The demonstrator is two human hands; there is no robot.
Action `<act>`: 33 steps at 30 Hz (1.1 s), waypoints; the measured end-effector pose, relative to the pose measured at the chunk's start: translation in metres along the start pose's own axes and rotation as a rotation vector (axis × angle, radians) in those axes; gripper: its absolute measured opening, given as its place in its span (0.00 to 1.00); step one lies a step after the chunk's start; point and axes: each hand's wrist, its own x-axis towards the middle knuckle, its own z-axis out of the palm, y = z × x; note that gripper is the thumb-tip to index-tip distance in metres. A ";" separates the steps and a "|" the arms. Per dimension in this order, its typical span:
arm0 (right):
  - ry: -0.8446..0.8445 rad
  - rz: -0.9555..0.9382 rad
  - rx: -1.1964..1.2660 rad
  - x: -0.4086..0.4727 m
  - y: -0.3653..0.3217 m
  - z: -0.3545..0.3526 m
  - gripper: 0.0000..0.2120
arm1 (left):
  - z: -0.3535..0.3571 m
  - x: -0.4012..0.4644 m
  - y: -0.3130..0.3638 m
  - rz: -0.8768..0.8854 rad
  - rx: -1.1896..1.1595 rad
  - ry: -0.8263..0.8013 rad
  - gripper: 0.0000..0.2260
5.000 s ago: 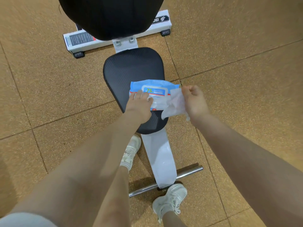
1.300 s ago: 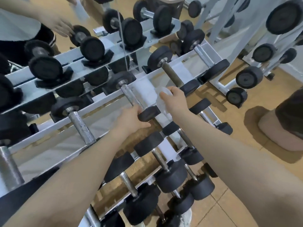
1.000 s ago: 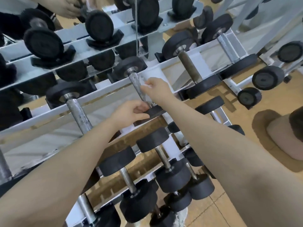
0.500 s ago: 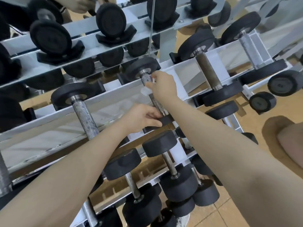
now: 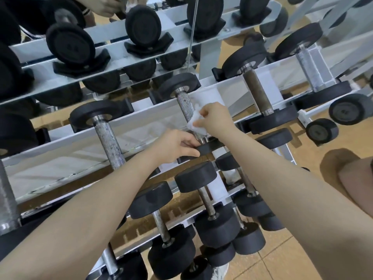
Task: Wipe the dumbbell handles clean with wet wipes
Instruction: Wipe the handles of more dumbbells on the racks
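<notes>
I can read no text, number or brand on the dumbbells or the rack around my fingers.

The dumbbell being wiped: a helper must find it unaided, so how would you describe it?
Find the white rack, middle tier. Three dumbbells left of the tier's right end lies the dumbbell with a bright knurled handle. Only it has a white wipe against its handle and hands on it.

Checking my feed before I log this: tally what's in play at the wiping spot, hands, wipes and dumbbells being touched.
Hands: 2, left hand and right hand
Wipe: 1
Dumbbell being touched: 1
Total: 4
</notes>
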 end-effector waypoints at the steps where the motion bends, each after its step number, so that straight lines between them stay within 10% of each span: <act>1: 0.053 -0.005 0.034 0.004 -0.004 0.001 0.06 | 0.001 -0.001 0.000 -0.003 -0.002 0.005 0.11; 10: 0.196 -0.157 0.065 0.029 -0.028 0.004 0.07 | 0.009 -0.003 -0.006 -0.001 -0.006 0.071 0.14; 18: -0.123 -0.328 -0.130 -0.024 0.041 -0.023 0.10 | 0.009 -0.006 -0.006 -0.033 -0.025 0.085 0.12; 29: 0.177 -0.444 -0.005 0.038 -0.017 0.007 0.07 | 0.011 -0.007 -0.009 0.022 0.021 0.079 0.15; 33: -0.023 -0.669 -0.206 0.017 0.004 0.006 0.06 | 0.014 -0.010 -0.012 0.025 -0.022 0.114 0.15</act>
